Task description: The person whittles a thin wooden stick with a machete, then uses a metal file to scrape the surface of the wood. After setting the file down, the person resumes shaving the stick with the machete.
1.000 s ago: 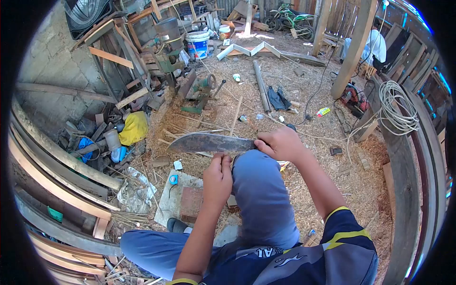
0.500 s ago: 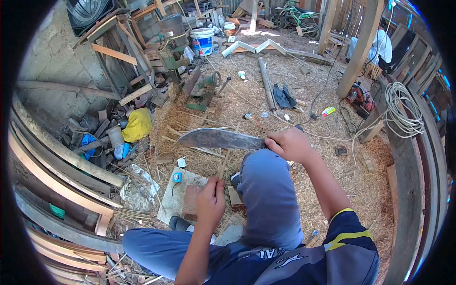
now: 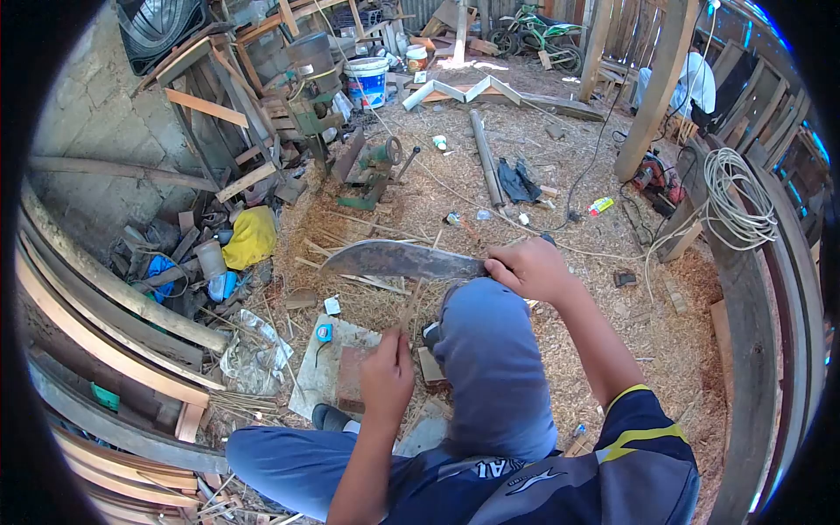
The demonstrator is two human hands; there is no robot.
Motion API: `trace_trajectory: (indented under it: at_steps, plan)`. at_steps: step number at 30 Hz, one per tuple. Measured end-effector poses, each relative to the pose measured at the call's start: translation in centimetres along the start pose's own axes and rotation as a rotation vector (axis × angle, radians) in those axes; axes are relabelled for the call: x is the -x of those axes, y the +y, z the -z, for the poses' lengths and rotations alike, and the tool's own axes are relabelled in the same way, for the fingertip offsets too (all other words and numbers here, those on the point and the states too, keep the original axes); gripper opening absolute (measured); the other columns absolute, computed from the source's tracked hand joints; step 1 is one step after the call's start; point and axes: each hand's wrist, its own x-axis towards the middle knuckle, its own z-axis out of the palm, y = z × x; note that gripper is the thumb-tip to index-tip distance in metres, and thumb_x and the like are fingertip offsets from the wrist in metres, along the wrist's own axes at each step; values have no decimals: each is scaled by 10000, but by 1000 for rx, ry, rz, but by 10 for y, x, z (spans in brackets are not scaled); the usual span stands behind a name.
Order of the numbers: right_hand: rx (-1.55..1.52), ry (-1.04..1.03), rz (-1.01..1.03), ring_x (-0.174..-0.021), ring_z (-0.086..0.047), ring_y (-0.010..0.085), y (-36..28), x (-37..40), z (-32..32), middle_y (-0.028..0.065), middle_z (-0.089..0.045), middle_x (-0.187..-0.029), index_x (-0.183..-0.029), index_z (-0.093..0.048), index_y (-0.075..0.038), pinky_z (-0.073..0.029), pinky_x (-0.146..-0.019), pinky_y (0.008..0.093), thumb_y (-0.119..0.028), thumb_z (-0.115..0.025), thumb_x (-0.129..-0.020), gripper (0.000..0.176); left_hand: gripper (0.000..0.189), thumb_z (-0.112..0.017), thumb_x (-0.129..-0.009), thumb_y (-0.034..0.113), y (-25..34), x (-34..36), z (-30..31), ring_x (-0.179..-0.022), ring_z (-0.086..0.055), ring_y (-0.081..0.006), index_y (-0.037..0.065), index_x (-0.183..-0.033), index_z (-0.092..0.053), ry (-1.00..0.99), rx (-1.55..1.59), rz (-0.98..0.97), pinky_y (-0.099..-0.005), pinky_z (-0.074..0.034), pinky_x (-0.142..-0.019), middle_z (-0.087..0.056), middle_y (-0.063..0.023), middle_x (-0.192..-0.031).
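Note:
My right hand (image 3: 530, 269) is closed around the handle of a machete (image 3: 394, 259), just above my raised knee. Its broad, dark blade points left and lies across a thin wooden strip (image 3: 409, 305). The lower end of that strip is gripped in my left hand (image 3: 387, 374), fingers wrapped round it, below the blade. Past the blade the strip's upper end sticks out against the shavings. Whether the edge bites into the wood cannot be made out.
Several thin sticks lie on the shavings-covered floor beyond the blade. A blue tape measure (image 3: 325, 332) rests on a pale board (image 3: 308, 385) at left. Further off stand a green metal machine (image 3: 376, 166) and a paint bucket (image 3: 367, 86). A person in white (image 3: 696, 83) crouches at far right.
The whole view has shifted very slightly. Both hands keep their grips, and the machete stays across the strip with almost no visible movement.

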Motion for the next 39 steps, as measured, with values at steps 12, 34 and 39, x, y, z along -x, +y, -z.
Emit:
trace_trajectory:
  at_steps: [12, 34, 39]
  plan:
    - [1, -2, 41, -635, -672, 390, -7, -6, 3, 158, -654, -661, -851, -722, -149, -513, -603, 518, -458, -537, -1025, 400, 113, -629, -1023, 125, 20, -38, -15, -689, -681, -429, 22, -1052, -666, 55, -37, -84, -517, -489, -579, -677, -230, -780]
    - [-12, -9, -8, -663, -685, 398, -6, 1, 6, 164, -673, -679, -856, -717, -130, -524, -629, 522, -469, -516, -1037, 434, 162, -574, -1051, 132, 3, -18, -11, -711, -651, -480, -8, -1059, -654, 25, 29, -85, -535, -472, -614, -669, -254, -798]
    - [16, -14, 52, -664, -685, 394, -15, -6, 6, 166, -672, -680, -838, -697, -118, -522, -629, 520, -472, -513, -1041, 448, 161, -586, -1043, 131, 25, -51, -20, -739, -643, -492, -18, -1056, -647, 4, 111, -76, -541, -473, -635, -663, -267, -812]
